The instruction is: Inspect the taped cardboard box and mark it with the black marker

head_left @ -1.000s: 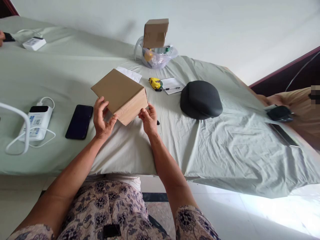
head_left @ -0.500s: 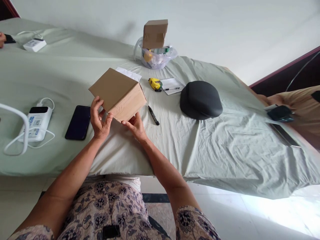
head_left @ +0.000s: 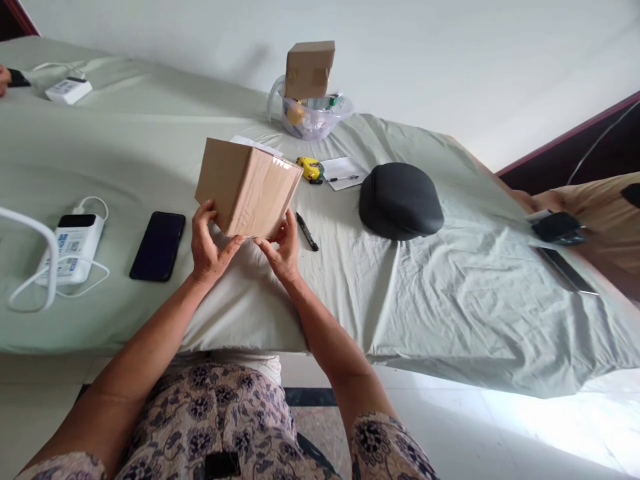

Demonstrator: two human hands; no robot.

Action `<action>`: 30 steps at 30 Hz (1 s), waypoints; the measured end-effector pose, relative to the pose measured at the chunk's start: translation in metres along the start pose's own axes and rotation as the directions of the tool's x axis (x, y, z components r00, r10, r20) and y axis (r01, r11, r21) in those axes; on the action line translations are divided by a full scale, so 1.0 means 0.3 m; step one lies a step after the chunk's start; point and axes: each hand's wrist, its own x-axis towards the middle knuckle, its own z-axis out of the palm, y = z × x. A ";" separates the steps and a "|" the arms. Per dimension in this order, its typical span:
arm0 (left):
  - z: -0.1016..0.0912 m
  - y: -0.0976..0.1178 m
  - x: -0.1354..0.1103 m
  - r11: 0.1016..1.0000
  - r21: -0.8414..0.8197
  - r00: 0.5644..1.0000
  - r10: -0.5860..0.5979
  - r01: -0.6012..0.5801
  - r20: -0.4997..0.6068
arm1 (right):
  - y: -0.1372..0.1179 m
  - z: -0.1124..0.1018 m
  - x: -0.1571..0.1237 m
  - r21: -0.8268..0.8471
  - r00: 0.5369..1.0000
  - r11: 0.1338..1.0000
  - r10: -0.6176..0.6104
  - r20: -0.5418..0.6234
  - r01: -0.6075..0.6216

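Observation:
A brown cardboard box (head_left: 225, 177) is tilted between my two hands, with a strip of shiny, wrinkled tape (head_left: 260, 193) over the side that faces up. My left hand (head_left: 207, 247) grips its lower left corner, fingers on the left side and thumb at the near edge. Holding the near right corner is my right hand (head_left: 283, 250), its thumb close to the left thumb. The box's underside is hidden. Just right of my right hand lies a black marker (head_left: 307, 231). To the left of my left hand rests a dark phone (head_left: 158, 246).
Beyond the box are a yellow tape measure (head_left: 310, 169), a paper with a pen (head_left: 344, 179) and a clear basket (head_left: 317, 123) bearing another cardboard box (head_left: 310, 70). A black case (head_left: 401, 201) sits right; a white power bank (head_left: 75, 250) with cables lies left. Other people are at both sides.
The box has been turned and tipped, so its taped side now shows more fully. Both hands have shifted slightly to the right with it, still holding it.

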 end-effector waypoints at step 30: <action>-0.018 0.003 0.013 0.987 -0.091 0.987 0.126 -0.135 -0.099 | -0.082 -0.044 0.002 0.074 0.921 0.926 -0.356 -0.162 0.371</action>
